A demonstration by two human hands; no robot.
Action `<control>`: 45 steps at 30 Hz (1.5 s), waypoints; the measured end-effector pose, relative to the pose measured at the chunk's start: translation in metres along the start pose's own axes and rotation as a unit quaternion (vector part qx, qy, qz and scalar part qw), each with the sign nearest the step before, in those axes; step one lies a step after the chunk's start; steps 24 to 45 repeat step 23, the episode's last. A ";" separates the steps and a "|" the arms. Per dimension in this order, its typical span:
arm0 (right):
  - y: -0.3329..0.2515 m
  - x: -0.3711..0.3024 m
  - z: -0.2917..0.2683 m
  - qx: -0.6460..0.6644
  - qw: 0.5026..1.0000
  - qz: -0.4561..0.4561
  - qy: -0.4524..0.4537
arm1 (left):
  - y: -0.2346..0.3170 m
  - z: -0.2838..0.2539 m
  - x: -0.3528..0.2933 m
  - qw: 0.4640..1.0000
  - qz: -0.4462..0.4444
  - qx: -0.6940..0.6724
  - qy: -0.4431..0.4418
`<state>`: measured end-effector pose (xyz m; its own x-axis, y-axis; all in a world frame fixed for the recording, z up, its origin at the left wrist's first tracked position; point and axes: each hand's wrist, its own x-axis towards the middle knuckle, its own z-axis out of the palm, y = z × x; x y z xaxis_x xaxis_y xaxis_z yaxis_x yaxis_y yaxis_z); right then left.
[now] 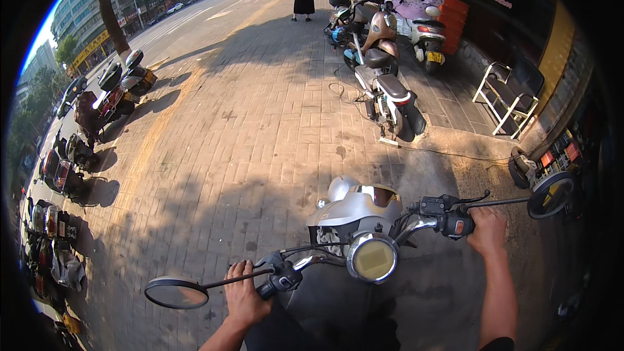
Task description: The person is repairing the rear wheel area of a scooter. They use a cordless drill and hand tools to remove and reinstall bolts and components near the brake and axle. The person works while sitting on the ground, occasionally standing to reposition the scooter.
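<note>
At the lower centre of the frame, the silver scooter [354, 211] is held by both handlebar grips: the left hand [246, 296] is closed around the left grip, the right hand [487, 231] around the right grip. A round speedometer [372, 258] is seen between them, above the brick pavement [247, 123].

- Silver scooter [354, 211] at lower centre, upright on the brick pavement.
- Handlebar grips [469, 224] held at both ends; round speedometer [372, 258] between them.
</note>
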<state>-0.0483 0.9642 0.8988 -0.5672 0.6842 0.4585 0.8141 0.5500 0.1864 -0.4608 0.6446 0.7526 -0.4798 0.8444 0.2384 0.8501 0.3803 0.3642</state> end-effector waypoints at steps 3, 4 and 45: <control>-0.010 0.067 0.023 -0.010 1.000 -0.013 0.011 | -0.013 0.007 0.040 0.999 -0.036 -0.008 0.005; -0.011 0.095 0.033 -0.009 0.999 -0.034 0.018 | -0.017 0.009 0.057 0.999 -0.050 -0.009 0.005; -0.135 0.764 0.357 -0.003 1.000 -0.008 0.022 | -0.221 0.028 0.774 0.994 -0.083 0.076 0.006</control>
